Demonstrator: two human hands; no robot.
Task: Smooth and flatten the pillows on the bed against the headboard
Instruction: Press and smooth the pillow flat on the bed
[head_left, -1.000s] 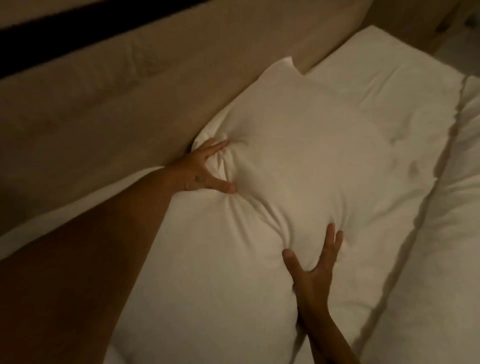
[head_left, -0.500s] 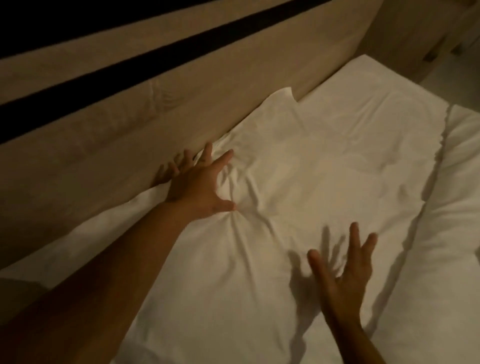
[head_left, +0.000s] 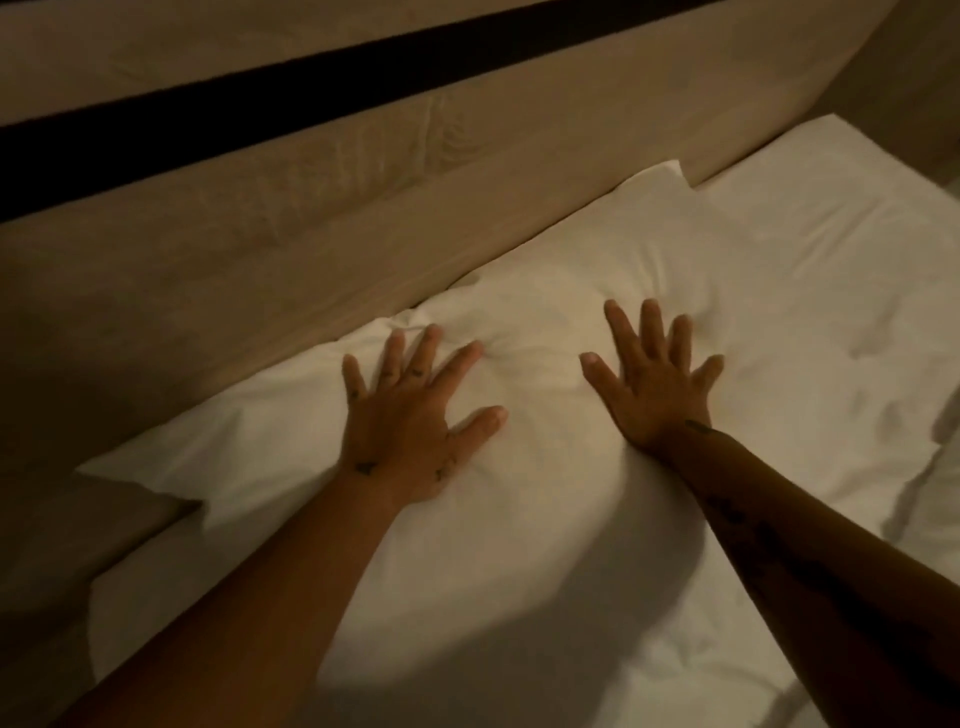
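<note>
A white pillow (head_left: 545, 291) lies flat along the tan padded headboard (head_left: 291, 244), its far corner pointing up at the right. Both my hands rest palm-down on it with fingers spread. My left hand (head_left: 410, 415) presses the pillow's middle left, dimpling the fabric at the fingertips. My right hand (head_left: 654, 379) presses a hand's width to the right, with creases fanning out past its fingers. Neither hand grips the cloth. A second white pillow (head_left: 841, 249) lies beyond, at the right, also against the headboard.
A dark horizontal stripe (head_left: 311, 88) crosses the headboard above. White bedding (head_left: 519, 649) fills the foreground under my forearms, with a rumpled duvet edge (head_left: 935, 499) at the right. A tan bed side (head_left: 47, 545) shows at the lower left. The light is dim.
My left hand let go of the bunched pillow fabric and opened flat. My right hand moved up and forward onto the pillow. The pillow, raised a second ago, now lies flattened.
</note>
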